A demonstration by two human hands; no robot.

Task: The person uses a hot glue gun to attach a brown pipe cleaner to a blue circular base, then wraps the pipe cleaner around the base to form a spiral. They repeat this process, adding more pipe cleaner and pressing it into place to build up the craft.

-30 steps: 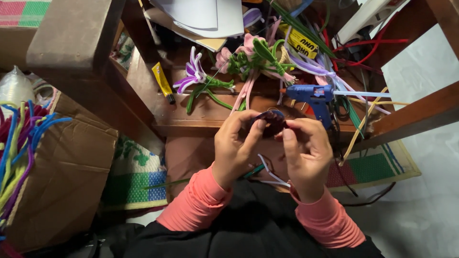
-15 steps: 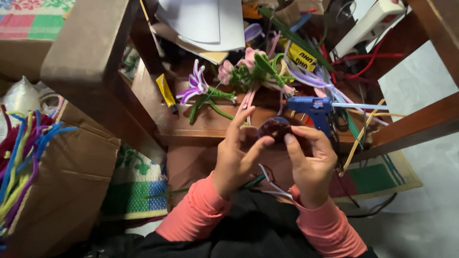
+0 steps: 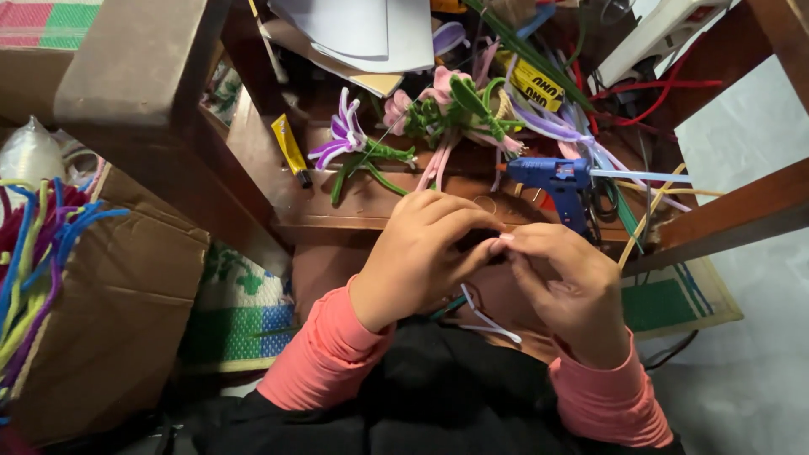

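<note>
A: Start with the big pieces. What surrounds the work?

B: A dark wooden worktop (image 3: 371, 211) with heavy, smooth rails, crowded with craft stuff. At the left stands a brown cardboard box (image 3: 118, 312), matte and creased, with fuzzy pipe cleaners (image 3: 38, 261) in blue, yellow and purple spilling over its edge.

A: And on the worktop itself?

B: White paper sheets (image 3: 362, 34) at the back, flat and stiff. Then a blue glue gun (image 3: 556, 181) of hard plastic, lying on its side just beyond the hands. Beside it, soft pipe-cleaner flowers: a purple and white flower (image 3: 341, 139) on a green stem, and a pink flower (image 3: 421, 105) with green leaves. A small yellow glue tube (image 3: 288, 147) lies near the left rail.

A: The hands?

B: The left hand (image 3: 413, 257) and right hand (image 3: 565, 291) meet in front of the worktop edge. The fingers (image 3: 497, 244) press together tip to tip, pinched on a small dark piece (image 3: 474, 244) that is almost wholly hidden between them. I cannot tell its shape. A thin white strip (image 3: 484, 320) hangs below the hands.

A: How should a pinch like this be done well?

B: My judgement: hold the piece with 1 hand as an anchor, work it with the other, use light, even pressure so the fuzzy pile is not crushed, and stay near the worktop edge.
</note>
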